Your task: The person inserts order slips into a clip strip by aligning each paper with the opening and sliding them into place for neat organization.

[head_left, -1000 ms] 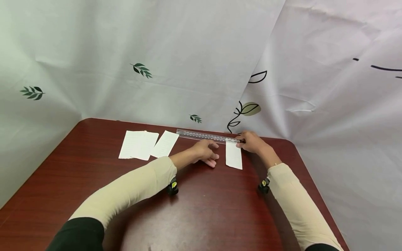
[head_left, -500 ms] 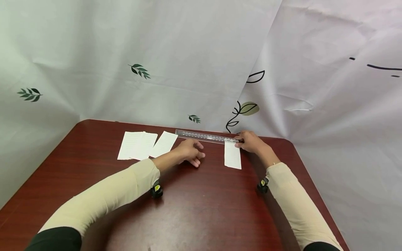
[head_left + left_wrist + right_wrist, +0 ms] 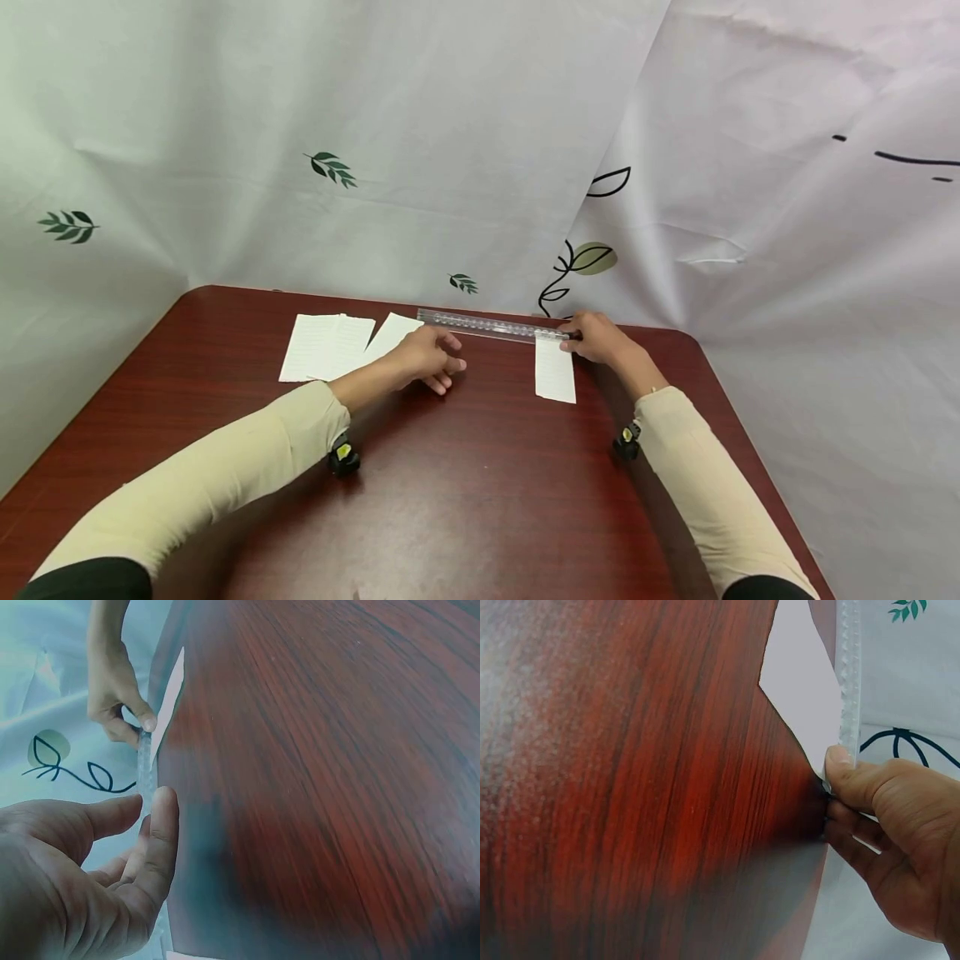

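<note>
A long clear plastic strip (image 3: 487,323) with a row of small ridges and a dark end lies along the table's far edge. My right hand (image 3: 596,337) pinches its right end between thumb and fingers, as the right wrist view also shows. Under that end sits a white paper slip (image 3: 555,371), its near part lying on the table. My left hand (image 3: 423,357) is left of the slip, fingers relaxed and parted, with nothing in them. It partly covers another white paper slip (image 3: 392,333), which lies by the strip's left end.
More white lined paper pieces (image 3: 322,346) lie overlapping at the table's far left. Behind the dark red wooden table (image 3: 465,500) hangs a pale cloth (image 3: 450,167) with leaf prints, close to the far edge.
My left hand has moved left along the strip, away from the right slip and towards the left papers. My right hand stays at the strip's right end.
</note>
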`<state>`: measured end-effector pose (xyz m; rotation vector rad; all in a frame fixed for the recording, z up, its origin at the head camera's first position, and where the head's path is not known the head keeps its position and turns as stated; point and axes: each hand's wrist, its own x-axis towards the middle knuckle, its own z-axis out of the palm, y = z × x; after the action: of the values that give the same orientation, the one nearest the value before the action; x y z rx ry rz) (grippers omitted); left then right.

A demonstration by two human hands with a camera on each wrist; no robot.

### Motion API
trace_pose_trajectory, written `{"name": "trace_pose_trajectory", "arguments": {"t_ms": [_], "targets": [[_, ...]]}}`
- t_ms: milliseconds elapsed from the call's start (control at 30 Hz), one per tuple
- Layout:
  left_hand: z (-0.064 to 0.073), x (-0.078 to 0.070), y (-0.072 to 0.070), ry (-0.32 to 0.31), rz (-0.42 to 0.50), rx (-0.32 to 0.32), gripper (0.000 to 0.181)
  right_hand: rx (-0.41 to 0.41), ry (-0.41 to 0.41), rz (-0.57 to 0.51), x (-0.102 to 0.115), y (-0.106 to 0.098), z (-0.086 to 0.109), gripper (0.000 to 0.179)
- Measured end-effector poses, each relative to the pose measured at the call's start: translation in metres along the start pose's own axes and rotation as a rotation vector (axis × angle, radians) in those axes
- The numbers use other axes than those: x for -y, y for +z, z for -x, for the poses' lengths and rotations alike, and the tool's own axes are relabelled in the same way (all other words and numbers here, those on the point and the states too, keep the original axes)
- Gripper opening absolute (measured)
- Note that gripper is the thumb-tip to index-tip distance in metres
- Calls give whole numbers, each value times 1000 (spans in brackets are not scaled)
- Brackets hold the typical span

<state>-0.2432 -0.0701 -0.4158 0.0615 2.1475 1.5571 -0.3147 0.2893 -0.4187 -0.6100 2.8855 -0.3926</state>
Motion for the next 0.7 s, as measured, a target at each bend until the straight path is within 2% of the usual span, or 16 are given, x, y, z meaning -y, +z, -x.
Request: {"name": "trace_pose_trajectory", "arguments": {"t_ms": [400,700], "targets": [[17,16,-28,24,-73,-25,46,-10,6,-22,2,0,0,39],[36,23,-47,39,-116,-64,48,-17,32,-19,1,2,-2,37]]}}
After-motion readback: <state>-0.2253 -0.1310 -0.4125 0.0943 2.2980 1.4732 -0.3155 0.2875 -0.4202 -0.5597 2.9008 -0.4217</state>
